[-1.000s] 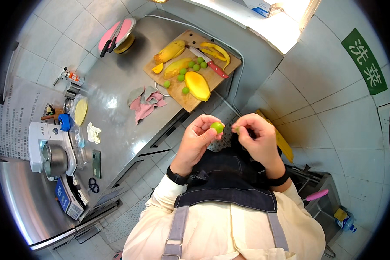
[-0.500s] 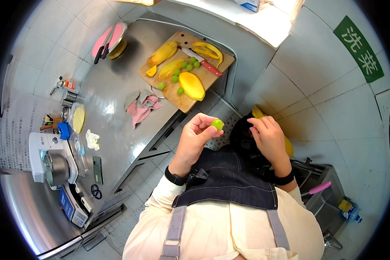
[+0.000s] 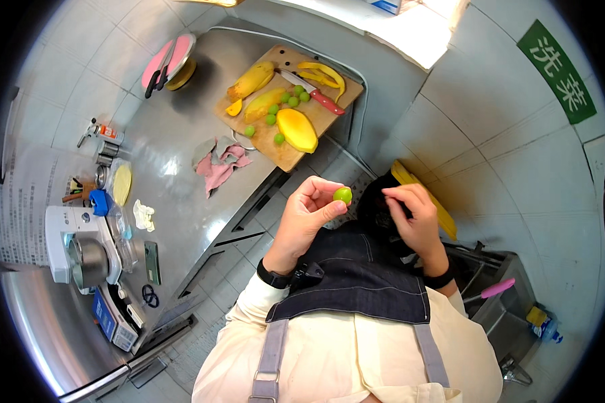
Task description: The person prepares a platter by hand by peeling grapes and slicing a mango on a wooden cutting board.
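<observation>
A round green grape sits between the thumb and fingertips of my left hand, held up in front of the dark apron. To its right is my right hand, apart from the grape. Its fingers are bent and drawn toward the thumb; anything pinched at the tips is too small to make out. Beyond my hands, a wooden cutting board carries a peeled mango half, other yellow mango pieces, several green grapes, yellow peels and a red-handled knife.
Below my right hand is a dark bin, a yellow object behind it. A sink lies at right. The steel counter holds a pink cloth, a stand mixer, a phone and knives on a round stand.
My left hand has shifted slightly right with the grape. My right hand's fingers have drawn closer to the thumb and moved a little left. The board's contents look unchanged.
</observation>
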The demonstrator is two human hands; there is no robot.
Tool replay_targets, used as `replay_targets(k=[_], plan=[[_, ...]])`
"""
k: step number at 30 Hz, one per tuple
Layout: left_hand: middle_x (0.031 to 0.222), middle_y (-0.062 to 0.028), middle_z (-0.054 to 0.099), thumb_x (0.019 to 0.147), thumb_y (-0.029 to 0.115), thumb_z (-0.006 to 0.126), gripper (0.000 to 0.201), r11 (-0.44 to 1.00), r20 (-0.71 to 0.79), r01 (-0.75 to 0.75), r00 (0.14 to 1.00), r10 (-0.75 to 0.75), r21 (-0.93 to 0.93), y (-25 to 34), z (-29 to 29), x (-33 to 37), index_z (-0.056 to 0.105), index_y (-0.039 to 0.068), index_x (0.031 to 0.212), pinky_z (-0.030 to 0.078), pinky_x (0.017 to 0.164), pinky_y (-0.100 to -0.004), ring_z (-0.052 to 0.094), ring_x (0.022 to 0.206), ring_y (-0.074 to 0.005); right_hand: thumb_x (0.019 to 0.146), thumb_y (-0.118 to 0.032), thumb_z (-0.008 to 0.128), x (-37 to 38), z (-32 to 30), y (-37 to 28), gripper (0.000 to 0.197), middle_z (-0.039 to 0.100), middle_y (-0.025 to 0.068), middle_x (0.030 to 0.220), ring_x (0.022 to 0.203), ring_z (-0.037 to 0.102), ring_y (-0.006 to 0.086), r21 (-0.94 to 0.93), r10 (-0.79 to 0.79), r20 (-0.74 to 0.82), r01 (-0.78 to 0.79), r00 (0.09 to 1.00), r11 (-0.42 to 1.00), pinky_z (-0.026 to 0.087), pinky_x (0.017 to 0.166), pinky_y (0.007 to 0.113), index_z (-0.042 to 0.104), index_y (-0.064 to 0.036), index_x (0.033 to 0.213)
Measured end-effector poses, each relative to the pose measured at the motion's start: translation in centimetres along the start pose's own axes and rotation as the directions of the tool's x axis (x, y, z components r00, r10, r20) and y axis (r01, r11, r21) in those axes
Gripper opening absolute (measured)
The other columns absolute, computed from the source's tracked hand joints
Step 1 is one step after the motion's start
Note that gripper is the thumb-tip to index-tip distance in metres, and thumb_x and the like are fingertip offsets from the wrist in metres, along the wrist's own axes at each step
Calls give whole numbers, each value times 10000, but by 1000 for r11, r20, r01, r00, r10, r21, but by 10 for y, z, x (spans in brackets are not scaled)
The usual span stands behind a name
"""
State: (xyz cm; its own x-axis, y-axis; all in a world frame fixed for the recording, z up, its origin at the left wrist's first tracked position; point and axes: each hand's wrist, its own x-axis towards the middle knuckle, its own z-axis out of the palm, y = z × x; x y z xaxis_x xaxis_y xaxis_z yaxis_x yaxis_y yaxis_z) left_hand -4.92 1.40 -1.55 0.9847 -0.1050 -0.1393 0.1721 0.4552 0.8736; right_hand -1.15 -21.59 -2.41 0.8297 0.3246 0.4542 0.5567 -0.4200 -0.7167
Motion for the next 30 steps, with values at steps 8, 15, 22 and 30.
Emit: replay_targets(k=[8, 15, 22, 30], plan=[[1058, -79, 675, 852, -9, 735, 272, 987, 35, -148, 989, 146, 68, 0, 8, -8, 599, 5, 1088, 519, 894, -268, 648, 980, -123, 795, 31, 731, 30, 14, -42, 187, 693, 103, 903, 753, 681, 212, 231, -162, 2, 157, 987, 960, 560, 674, 279, 705, -22, 972], [1022, -86, 677, 832, -28, 749, 266, 964, -3, -241, 970, 243, 112, -3, 8, -18, 619, -13, 1063, 527, 885, -281, 654, 961, -135, 799, 24, 735, 27, 15, -42, 180, 698, 101, 909, 751, 682, 208, 273, -156, 73, 131, 985, 953, 557, 651, 274, 710, -21, 971], [987, -60, 651, 819, -30, 759, 251, 949, -35, -272, 959, 281, 162, -3, 9, -21, 645, -3, 1042, 516, 827, -252, 637, 910, -118, 787, 37, 731, 25, 22, -44, 173, 677, 112, 884, 726, 663, 225, 255, -204, 19, 193, 979, 948, 547, 635, 289, 688, -12, 947], [1000, -88, 687, 836, -18, 750, 243, 962, -58, -225, 970, 236, 156, -2, 4, -18, 640, -19, 1053, 532, 830, -259, 661, 909, -126, 765, 36, 732, 28, 33, -42, 176, 657, 111, 861, 733, 646, 256, 186, -248, -33, 250, 968, 950, 542, 646, 317, 648, -7, 914]])
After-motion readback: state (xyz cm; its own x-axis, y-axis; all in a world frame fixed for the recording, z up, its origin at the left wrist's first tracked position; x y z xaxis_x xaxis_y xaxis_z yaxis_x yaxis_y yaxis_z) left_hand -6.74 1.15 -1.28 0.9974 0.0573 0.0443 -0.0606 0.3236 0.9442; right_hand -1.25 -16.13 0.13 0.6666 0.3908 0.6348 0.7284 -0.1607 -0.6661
